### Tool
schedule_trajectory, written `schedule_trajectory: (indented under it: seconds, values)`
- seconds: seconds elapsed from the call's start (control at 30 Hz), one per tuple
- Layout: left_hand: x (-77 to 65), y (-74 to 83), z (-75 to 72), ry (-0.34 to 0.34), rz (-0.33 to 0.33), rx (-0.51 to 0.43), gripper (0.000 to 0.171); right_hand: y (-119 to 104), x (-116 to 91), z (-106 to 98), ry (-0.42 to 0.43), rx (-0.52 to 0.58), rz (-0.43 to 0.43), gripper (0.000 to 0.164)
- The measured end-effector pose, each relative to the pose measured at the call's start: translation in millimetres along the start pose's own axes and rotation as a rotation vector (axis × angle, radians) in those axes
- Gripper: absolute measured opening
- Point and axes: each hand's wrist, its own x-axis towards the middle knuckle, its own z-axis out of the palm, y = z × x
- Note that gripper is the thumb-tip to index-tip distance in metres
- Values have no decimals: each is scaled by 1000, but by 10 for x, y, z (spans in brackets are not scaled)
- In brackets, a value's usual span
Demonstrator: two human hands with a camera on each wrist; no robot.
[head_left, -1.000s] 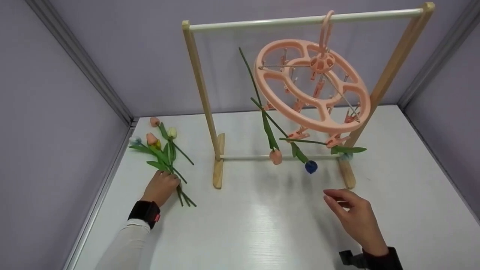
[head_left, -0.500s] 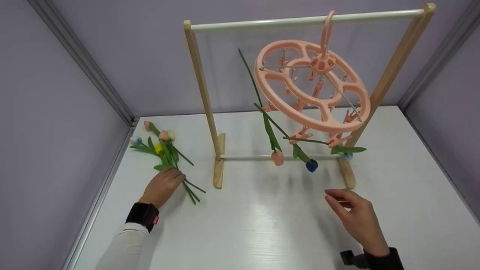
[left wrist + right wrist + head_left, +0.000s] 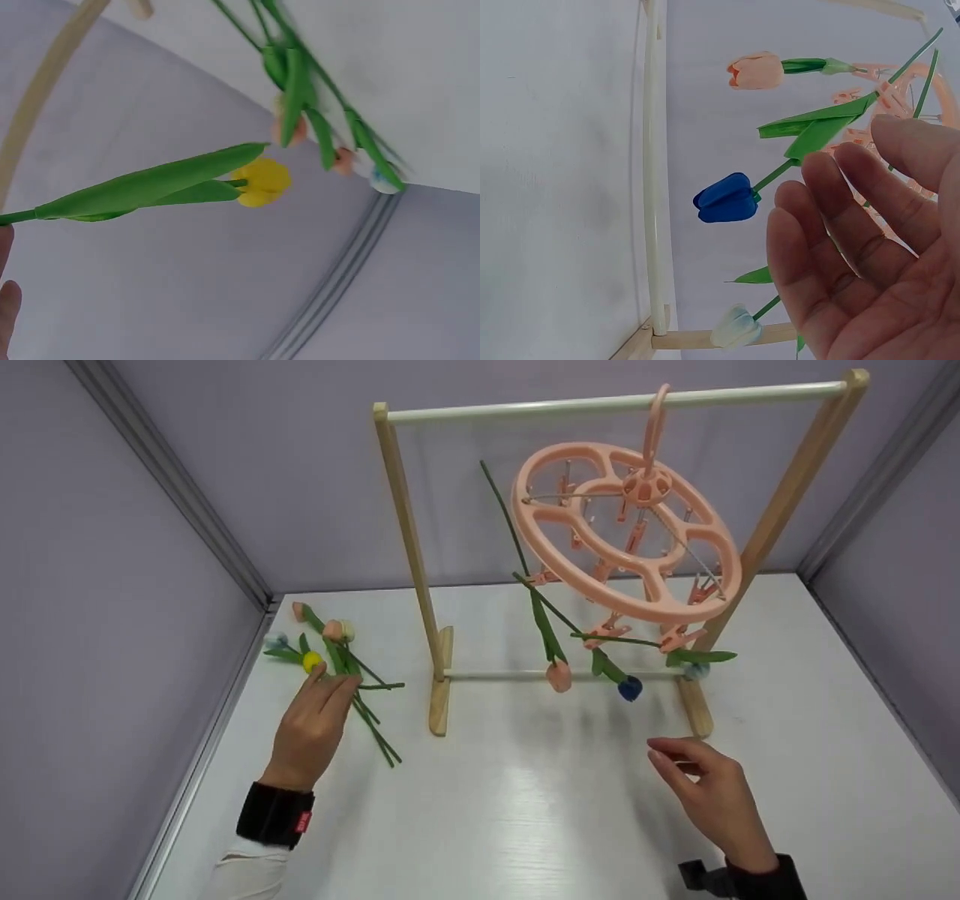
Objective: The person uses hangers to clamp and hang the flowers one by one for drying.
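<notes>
My left hand (image 3: 309,727) pinches the stem of a yellow tulip (image 3: 262,181), lifted above a loose pile of tulips on the left of the table. In that pile lie a peach tulip (image 3: 334,630), a second peach one (image 3: 298,611), a cream one (image 3: 346,631) and a pale blue one (image 3: 276,640). My right hand (image 3: 709,791) hovers at the right with fingers loosely bent and nothing in them. Nearby, a blue tulip (image 3: 726,198), a peach tulip (image 3: 756,70) and a pale blue tulip (image 3: 736,327) hang head down from a pink clip hanger (image 3: 646,486).
The hanger hooks over the white top rod (image 3: 510,409) of a wooden-sided rack (image 3: 409,532) standing on the white table (image 3: 525,810). Several more pink clips dangle from its rings. Grey-lilac panels (image 3: 90,660) enclose the table at the back and sides.
My left hand has separated the yellow tulip from the bunch and raised it, its stem swinging to point right. The other stems stay on the table. My right hand has barely moved.
</notes>
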Motion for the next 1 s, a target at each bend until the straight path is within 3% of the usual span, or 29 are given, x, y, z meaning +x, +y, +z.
schedule_trajectory:
  seconds: [0.3,0.53,0.77,1.0]
  values:
    - [345,533,-96,141,-141,-205,14,-90,14,41,-13,44,-35,18]
    - [431,840,22,101,-240,-408,29,-183,10,109,-44,89,-67,15]
    - [485,1121,195,37,-336,-595,26,-284,2,175,-77,98,-74,13]
    - [609,1396,381,30,-396,-725,16,-380,-24,234,-117,135,-125,11]
